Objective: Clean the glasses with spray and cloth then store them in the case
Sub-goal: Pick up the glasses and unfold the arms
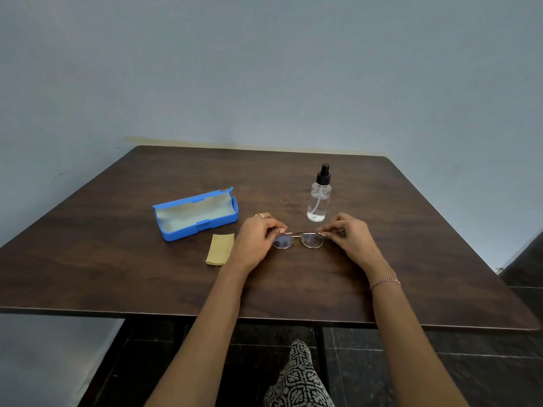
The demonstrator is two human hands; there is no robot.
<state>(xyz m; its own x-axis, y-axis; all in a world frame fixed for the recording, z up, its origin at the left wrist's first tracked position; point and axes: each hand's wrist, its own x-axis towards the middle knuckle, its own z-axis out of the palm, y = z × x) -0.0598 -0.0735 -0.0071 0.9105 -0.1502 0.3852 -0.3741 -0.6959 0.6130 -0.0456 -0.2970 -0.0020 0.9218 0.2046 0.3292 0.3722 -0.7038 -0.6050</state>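
Pinching glasses [298, 240] by frame ends with left hand [255, 239] and right hand [349, 236].
Light, fragile; keep off lenses.

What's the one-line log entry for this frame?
left hand: pinches gold-rimmed glasses | right hand: pinches glasses | blue plastic case: open | tan cloth: flat on dark wooden table | clear spray bottle: upright, untouched

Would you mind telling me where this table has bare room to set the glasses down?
Bare wood lies right of the spray bottle to the table edge, and behind the case. Crowded: the middle, where cloth, glasses, left hand and right hand cluster.
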